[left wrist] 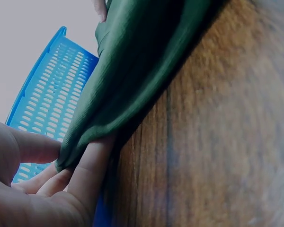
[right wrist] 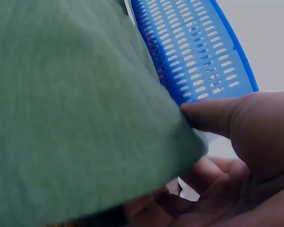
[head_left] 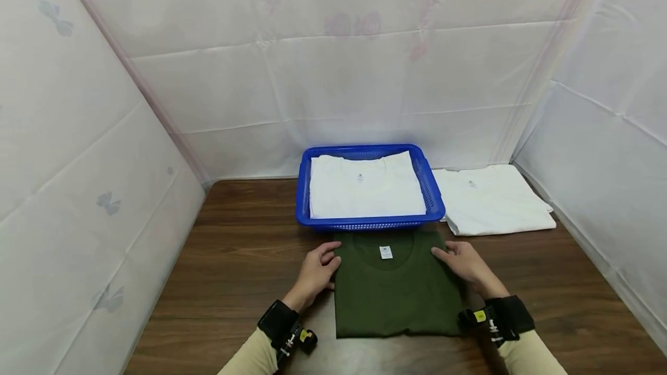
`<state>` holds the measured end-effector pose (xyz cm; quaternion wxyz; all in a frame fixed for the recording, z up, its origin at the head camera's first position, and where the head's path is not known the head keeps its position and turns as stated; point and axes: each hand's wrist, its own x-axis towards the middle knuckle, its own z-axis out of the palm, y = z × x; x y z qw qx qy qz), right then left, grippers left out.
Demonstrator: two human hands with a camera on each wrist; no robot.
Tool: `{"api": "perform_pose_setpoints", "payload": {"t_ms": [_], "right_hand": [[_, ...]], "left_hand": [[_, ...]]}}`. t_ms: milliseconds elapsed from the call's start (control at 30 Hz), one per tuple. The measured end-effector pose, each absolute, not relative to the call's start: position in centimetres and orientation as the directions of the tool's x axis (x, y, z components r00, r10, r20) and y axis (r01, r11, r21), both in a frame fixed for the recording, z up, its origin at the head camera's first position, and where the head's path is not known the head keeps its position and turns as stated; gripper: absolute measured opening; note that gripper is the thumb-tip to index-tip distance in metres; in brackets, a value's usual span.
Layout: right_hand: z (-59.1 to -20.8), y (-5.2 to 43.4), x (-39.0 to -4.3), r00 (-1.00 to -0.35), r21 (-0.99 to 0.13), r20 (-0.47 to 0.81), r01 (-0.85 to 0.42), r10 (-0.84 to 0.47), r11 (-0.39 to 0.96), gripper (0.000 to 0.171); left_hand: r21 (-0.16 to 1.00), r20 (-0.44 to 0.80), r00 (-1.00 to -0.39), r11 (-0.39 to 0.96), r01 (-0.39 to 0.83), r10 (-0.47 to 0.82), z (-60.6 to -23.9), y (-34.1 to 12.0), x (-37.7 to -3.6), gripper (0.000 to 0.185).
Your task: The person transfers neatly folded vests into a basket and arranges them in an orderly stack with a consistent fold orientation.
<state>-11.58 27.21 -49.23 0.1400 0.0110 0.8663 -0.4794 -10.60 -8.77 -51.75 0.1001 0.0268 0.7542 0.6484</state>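
A dark green T-shirt [head_left: 393,300], folded into a rectangle with a white neck label [head_left: 385,252], lies in front of the basket with its collar toward it. My left hand [head_left: 316,271] pinches its left edge near the upper corner; in the left wrist view the thumb is on one side of the cloth [left wrist: 104,104] and fingers reach under it. At the upper right corner my right hand [head_left: 465,260] pinches the shirt, thumb on top. The right wrist view shows the fingers partly hidden beneath the green fabric [right wrist: 94,123].
Just behind the shirt stands a blue perforated basket [head_left: 435,198] with a folded white T-shirt [head_left: 365,192] inside. To its right lies another folded white shirt [head_left: 492,201]. White sheeting [head_left: 333,85] walls the brown wooden table [head_left: 234,247] at the back and sides.
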Motion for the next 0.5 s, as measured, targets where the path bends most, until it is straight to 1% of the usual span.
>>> {"api": "perform_pose_setpoints", "payload": {"t_ms": [100, 167, 300, 400, 500], "right_hand": [[-49.40, 27.28, -11.63, -0.958, -0.859, -0.251, 0.154, -0.138, 0.489, 0.038], [-49.45, 27.27, -11.60, -0.960, -0.863, -0.221, 0.110, -0.173, 0.492, 0.038], [-49.47, 27.09, -11.53, -0.960, -0.858, -0.164, 0.026, -0.226, 0.513, 0.056], [-49.39, 26.88, -11.50, -0.960, -0.846, -0.150, 0.002, -0.235, 0.533, 0.065], [-49.28, 26.65, -11.52, -0.962, -0.822, -0.144, -0.015, -0.232, 0.569, 0.069]], "left_hand": [[0.986, -0.101, -0.982, 0.152, -0.076, 0.161, -51.64, -8.72, -10.57, 0.043], [0.987, -0.093, -0.983, 0.144, -0.070, 0.160, -51.65, -8.69, -10.56, 0.044], [0.987, -0.097, -0.982, 0.146, -0.074, 0.162, -51.63, -8.61, -10.61, 0.045], [0.983, -0.103, -0.979, 0.170, -0.073, 0.174, -51.69, -8.54, -10.75, 0.046], [0.981, -0.100, -0.975, 0.184, -0.064, 0.196, -51.67, -8.42, -10.94, 0.047]]}}
